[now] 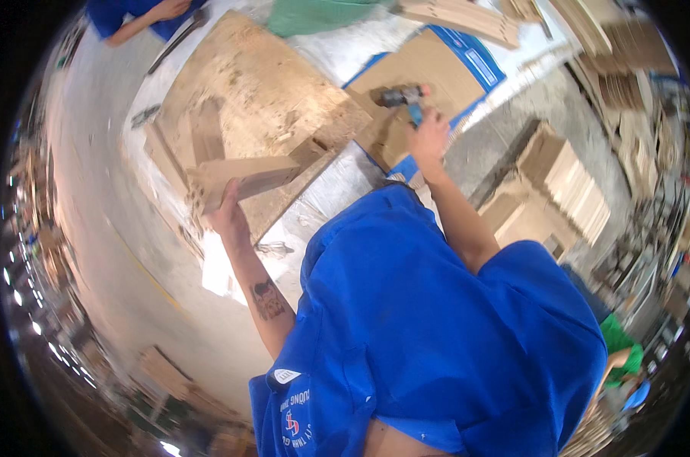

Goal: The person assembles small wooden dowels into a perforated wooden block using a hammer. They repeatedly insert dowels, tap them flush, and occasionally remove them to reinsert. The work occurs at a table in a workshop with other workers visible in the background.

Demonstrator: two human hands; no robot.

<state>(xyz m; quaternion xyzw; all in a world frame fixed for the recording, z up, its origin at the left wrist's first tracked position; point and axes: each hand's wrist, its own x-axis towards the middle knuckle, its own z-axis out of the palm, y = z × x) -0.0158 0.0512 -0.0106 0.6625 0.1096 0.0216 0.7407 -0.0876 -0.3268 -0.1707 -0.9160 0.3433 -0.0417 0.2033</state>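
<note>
Left hand (227, 213) fingers wrapped on wood block (242, 177); hold steady on chipboard panel (261, 99). Right hand (428, 137) fingers gripping power drill (404, 97); keep straight.

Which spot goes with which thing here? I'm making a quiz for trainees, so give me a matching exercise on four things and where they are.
Things:
1. wooden block
2. power drill
3. stack of cut boards
4. flattened cardboard sheet

Places:
A. lying under the drill, blue-edged, beyond the plywood panel
B. gripped by the left hand at the panel's near edge
C. piled low at the person's right
D. held in the right hand

Pairs: 1-B, 2-D, 3-C, 4-A
</note>
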